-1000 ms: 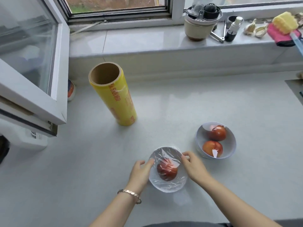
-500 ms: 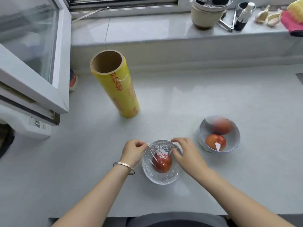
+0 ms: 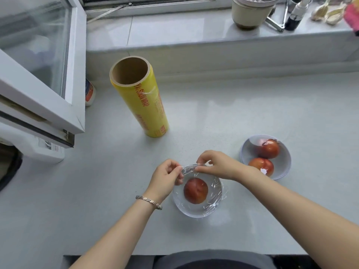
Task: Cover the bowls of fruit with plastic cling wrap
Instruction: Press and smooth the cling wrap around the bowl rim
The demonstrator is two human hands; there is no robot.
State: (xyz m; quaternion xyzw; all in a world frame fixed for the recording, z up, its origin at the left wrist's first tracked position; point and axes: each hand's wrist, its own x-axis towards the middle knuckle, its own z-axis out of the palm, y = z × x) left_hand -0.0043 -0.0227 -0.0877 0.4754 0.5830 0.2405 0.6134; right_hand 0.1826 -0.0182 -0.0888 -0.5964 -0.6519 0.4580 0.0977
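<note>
A small white bowl (image 3: 191,211) with one red fruit (image 3: 195,190) stands on the counter near me, cling wrap (image 3: 213,193) lying over it. The wrap's far edge (image 3: 189,169) is lifted off the rim and stretched between my hands. My left hand (image 3: 166,176) pinches it at the bowl's far left, my right hand (image 3: 215,164) pinches it just above the far rim. A second white bowl (image 3: 285,167) with two red fruits sits to the right. The yellow cling wrap roll (image 3: 144,101) stands upright behind.
An open window sash (image 3: 44,78) juts over the counter's left side. A small bottle (image 3: 89,93) lies beside it. The raised sill holds a beige pot (image 3: 250,14), a dark spray bottle (image 3: 295,15) and garlic (image 3: 328,12). The counter's front edge (image 3: 116,256) is close to my body.
Both hands left the bowl's sides and came together at its far rim, pinching the wrap's edge and lifting it off the bowl. The camera tilted closer and downward.
</note>
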